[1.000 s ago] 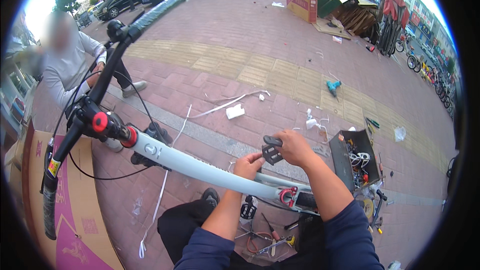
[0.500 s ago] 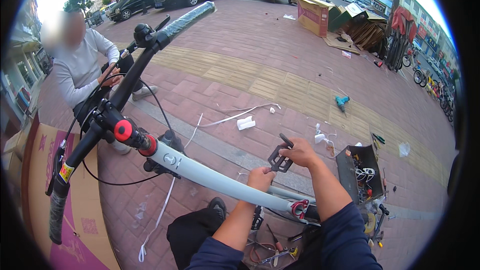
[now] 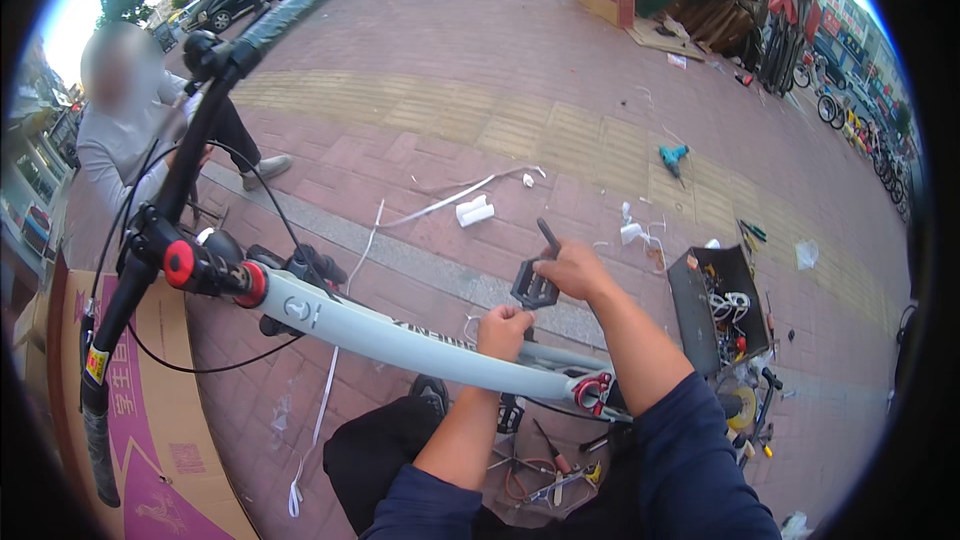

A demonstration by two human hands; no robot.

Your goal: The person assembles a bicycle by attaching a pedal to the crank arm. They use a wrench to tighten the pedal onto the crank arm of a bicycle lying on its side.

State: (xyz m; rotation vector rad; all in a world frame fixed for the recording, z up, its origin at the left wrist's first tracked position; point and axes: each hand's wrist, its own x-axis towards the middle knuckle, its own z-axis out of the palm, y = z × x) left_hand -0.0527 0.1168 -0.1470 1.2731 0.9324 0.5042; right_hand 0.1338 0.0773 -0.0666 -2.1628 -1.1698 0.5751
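My right hand [image 3: 573,272] is closed around a black bicycle pedal [image 3: 524,286]. A short dark bar [image 3: 548,236] sticks up past the same hand; its kind I cannot make out. Just below the pedal, my left hand [image 3: 503,330] is pinched at the pedal's lower end, and what lies between its fingertips is hidden. Both hands are on the far side of a pale grey-blue bicycle frame [image 3: 390,345]. The black handlebar [image 3: 180,165], its grips wrapped in plastic, rises at the left. Another pedal [image 3: 511,412] shows below the frame tube.
An open toolbox [image 3: 690,305] stands to the right, and loose hand tools [image 3: 560,480] lie by my legs. A teal drill [image 3: 674,160], foam pieces [image 3: 475,211] and white straps [image 3: 320,420] are on the paving. A cardboard box [image 3: 160,410] lies left; a person [image 3: 120,140] sits beyond.
My view has tilted down and turned, so the bicycle sits further left and higher in the picture. The pedal and both hands have shifted slightly up and left, with the same hold.
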